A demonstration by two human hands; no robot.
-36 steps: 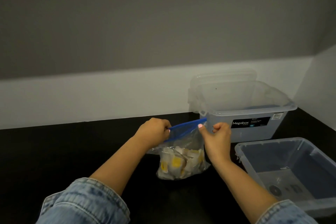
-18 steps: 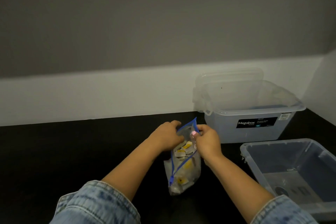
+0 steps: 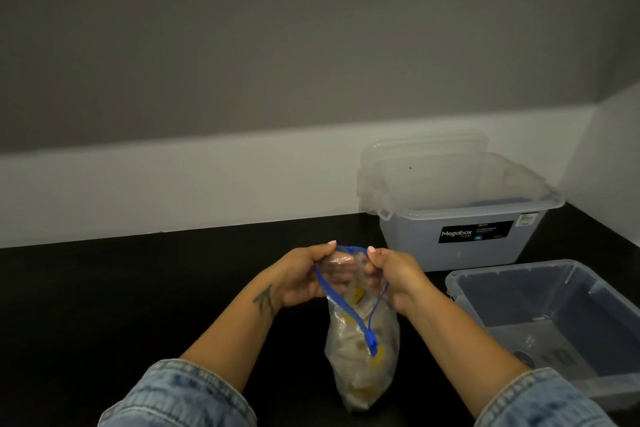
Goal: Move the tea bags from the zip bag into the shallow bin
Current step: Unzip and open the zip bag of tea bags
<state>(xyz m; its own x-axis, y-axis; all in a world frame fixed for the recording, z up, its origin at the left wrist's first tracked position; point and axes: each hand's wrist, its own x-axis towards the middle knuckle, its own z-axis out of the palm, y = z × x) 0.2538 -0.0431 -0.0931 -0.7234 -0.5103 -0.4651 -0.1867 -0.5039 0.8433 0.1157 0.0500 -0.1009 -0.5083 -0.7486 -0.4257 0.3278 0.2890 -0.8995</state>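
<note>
Zip bag (image 3: 360, 333): clear plastic, blue zip track, standing on the black bench (image 3: 138, 305) between my forearms; a second ago its mouth was a flat sealed line stretched between my hands, now the track gapes in a loop and the blue slider (image 3: 372, 345) hangs at the near end; judged unsealed, so the contents can be reached.

Tea bags (image 3: 362, 371): pale sachets with yellow tags, heaped in the lower part of the zip bag; none out yet.

Left hand (image 3: 304, 276): grip closed on the left lip of the bag's mouth, fingers curled inside the opening and showing through the plastic.

Right hand (image 3: 391, 276): grip closed on the right lip, pinching it near the far end of the track; the two hands are spreading the mouth apart.

Shallow bin (image 3: 460, 282): translucent grey, low-walled, on the bench just to the right of my right forearm; holds no tea bags that I can see; marks on its floor too blurred to read.

Tall box (image 3: 460, 250): translucent, labelled Megabox, behind the shallow bin against the wall; a clear lid (image 3: 422, 146) leans behind it.

Status: opening step done, transfer not begun; next I judge one hand must free itself to reach in, or both must tip the bag over the shallow bin.
</note>
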